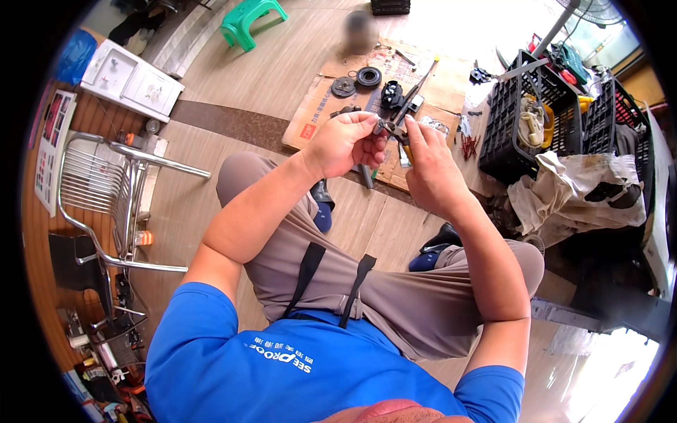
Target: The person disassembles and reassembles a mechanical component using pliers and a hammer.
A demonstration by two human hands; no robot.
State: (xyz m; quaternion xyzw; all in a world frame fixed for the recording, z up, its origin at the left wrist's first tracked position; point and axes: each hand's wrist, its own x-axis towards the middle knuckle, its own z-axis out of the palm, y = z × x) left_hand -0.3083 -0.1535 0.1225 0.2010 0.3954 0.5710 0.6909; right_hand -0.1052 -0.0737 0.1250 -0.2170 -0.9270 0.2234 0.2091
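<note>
My left hand is raised in front of me, its thumb and fingers pinched on a small metal part whose exact kind I cannot make out. In my right hand is a pair of pliers with dark jaws and yellow on the handles. The pliers' jaws meet the small part between my hands. Beyond them, on a flattened cardboard sheet, lie a black ring-shaped part, a round grey disc part and a black blocky part.
Black plastic crates with tools stand at the right, a pale cloth draped near them. A metal chair and a white cabinet are at the left. A green stool stands far off.
</note>
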